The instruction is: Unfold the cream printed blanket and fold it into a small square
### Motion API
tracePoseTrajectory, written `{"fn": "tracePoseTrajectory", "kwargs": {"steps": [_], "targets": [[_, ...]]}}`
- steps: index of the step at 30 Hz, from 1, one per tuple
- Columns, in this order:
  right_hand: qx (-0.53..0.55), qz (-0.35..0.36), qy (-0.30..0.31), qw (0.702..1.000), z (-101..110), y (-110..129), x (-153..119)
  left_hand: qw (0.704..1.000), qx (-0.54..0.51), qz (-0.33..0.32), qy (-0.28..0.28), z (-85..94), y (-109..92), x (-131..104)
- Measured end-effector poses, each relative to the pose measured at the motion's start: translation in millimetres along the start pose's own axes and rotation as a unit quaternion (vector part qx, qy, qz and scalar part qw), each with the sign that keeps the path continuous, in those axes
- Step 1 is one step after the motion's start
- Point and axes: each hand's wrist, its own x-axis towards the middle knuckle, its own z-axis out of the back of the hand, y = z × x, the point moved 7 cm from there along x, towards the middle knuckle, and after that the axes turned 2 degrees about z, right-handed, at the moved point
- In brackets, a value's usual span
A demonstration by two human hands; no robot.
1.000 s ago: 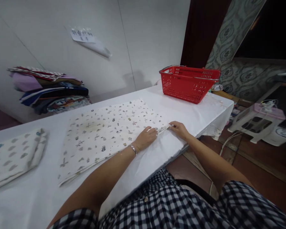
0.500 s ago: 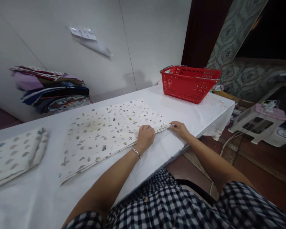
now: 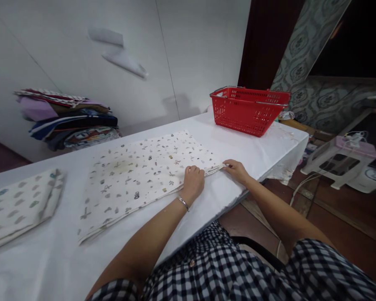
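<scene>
A folded white cloth [image 3: 144, 167] with small grey and green prints lies flat in the middle of the white table. My left hand [image 3: 193, 182], with a bracelet at its wrist, is curled over the cloth's near edge, fingers closed on it. At the cloth's right near corner, my right hand [image 3: 236, 170] pinches the layered edge between thumb and fingers. The layers show between both hands.
A red basket [image 3: 247, 110] stands at the table's back right. Another folded printed cloth [image 3: 19, 205] lies at the left. Stacked fabrics [image 3: 72, 117] are behind the table, against the wall. A plastic stool [image 3: 347, 154] stands at right.
My left hand has shifted slightly to the right along the cloth's near edge. My right hand is still at the corner.
</scene>
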Motion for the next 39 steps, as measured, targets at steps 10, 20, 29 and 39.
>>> {"fn": "tracePoseTrajectory", "kwargs": {"steps": [10,20,29,39], "targets": [[-0.013,-0.008,0.000,1.000,-1.6,-4.5,0.1,0.997,0.021,-0.060,-0.032,13.8,-10.7,-1.0],[-0.027,0.039,0.000,0.999,6.4,12.1,1.3,0.997,0.022,-0.073,-0.027,5.2,-3.7,-4.3],[-0.054,0.050,0.054,0.996,16.9,22.0,10.9,0.999,0.001,-0.040,0.007,0.0,-2.1,0.2],[-0.115,0.062,0.087,0.988,14.0,23.9,1.9,0.992,-0.034,0.047,0.113,-11.9,-2.4,0.6]]}}
